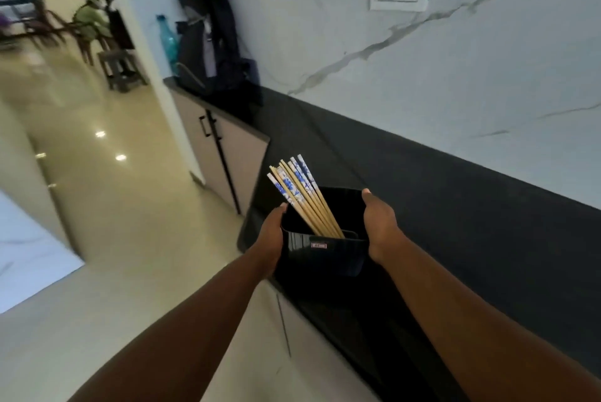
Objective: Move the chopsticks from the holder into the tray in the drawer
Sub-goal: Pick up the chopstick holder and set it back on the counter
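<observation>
Both hands, left hand [273, 232] and right hand [379, 222], clasp the holder's [325, 255] sides; keep it level so the leaning chopsticks [302, 196] inside stay put.

Two bare forearms in frame, entering from the bottom edge, no sleeves visible anywhere up to the frame edge. left hand [271, 235] bare: no glove, no ring, no watch or band at the wrist. right hand [379, 222] same: bare, nothing on the wrist, thumb tip visible at the top, nail short. No markings, tape, straps or sensors on either arm. Forearms slim, the near parts look wide from lens distortion. Fingers mostly hidden from this view, so can't tell about rings on the far side. Rest of the body out of frame
</observation>
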